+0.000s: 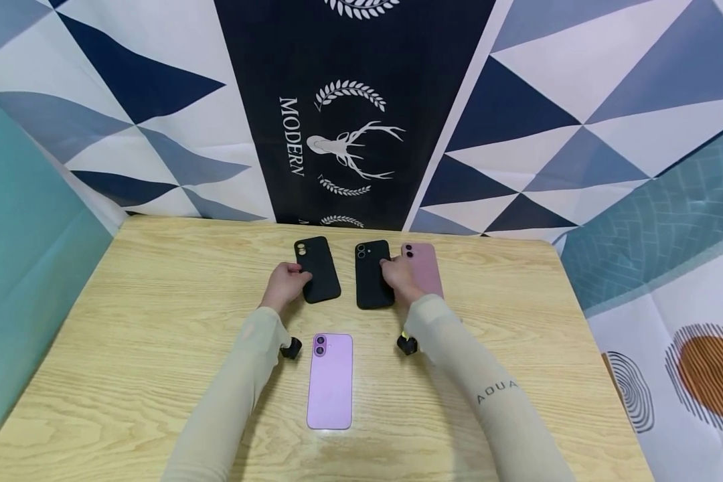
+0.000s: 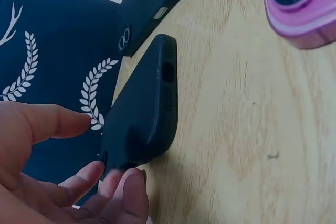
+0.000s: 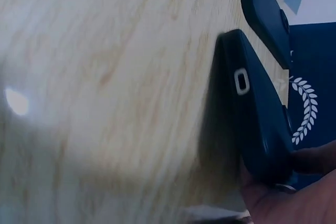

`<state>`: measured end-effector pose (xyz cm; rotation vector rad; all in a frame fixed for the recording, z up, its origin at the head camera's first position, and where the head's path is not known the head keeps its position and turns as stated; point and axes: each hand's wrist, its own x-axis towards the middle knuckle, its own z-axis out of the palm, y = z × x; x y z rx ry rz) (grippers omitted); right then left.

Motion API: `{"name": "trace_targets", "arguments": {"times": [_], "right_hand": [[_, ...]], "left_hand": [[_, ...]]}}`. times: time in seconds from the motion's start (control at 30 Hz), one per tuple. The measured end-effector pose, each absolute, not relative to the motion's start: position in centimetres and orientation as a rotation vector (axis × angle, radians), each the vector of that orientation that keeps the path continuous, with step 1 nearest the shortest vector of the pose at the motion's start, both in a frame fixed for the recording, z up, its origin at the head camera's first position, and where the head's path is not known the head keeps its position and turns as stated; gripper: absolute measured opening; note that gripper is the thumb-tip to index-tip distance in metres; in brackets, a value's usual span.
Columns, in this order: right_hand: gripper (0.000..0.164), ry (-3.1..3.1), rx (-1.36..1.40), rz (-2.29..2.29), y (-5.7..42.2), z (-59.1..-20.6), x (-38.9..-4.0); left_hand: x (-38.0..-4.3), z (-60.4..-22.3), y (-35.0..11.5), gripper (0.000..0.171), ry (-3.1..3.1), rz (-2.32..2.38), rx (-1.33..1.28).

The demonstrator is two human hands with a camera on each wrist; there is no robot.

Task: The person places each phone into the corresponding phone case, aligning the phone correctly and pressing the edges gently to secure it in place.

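Note:
My left hand (image 1: 286, 284) is at the left edge of a black phone case (image 1: 319, 271) with see-through camera holes. In the left wrist view its fingertips (image 2: 134, 187) meet the case's edge, while the thumb stands a little apart. My right hand (image 1: 400, 274) pinches the right edge of a black-cased phone (image 1: 370, 278), which has two lenses. In the right wrist view the thumb lies over this cased phone (image 3: 257, 124) and the fingers are at its lower side, partly hidden. Nearer to me, between both forearms, lies a lilac phone (image 1: 330, 388), lenses up.
A pink phone or case (image 1: 424, 268) with two camera circles lies right of my right hand, partly covered by it. All lie on a light wooden table (image 1: 175, 321). A patterned cloth backdrop (image 1: 349, 134) rises behind the table's far edge. Dark wrist cameras (image 1: 407, 344) hang under my wrists.

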<state>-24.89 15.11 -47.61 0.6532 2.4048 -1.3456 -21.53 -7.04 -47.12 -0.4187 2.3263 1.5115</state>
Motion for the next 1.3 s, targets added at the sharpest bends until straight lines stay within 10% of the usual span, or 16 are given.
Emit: {"name": "trace_targets", "arguments": {"times": [1.3], "right_hand": [[0.031,2.718,0.408,-0.847,15.2,-45.8,-23.4]], "left_hand": [[-23.1,-47.0,-4.6,0.079,2.563,1.133,-0.594]]}}
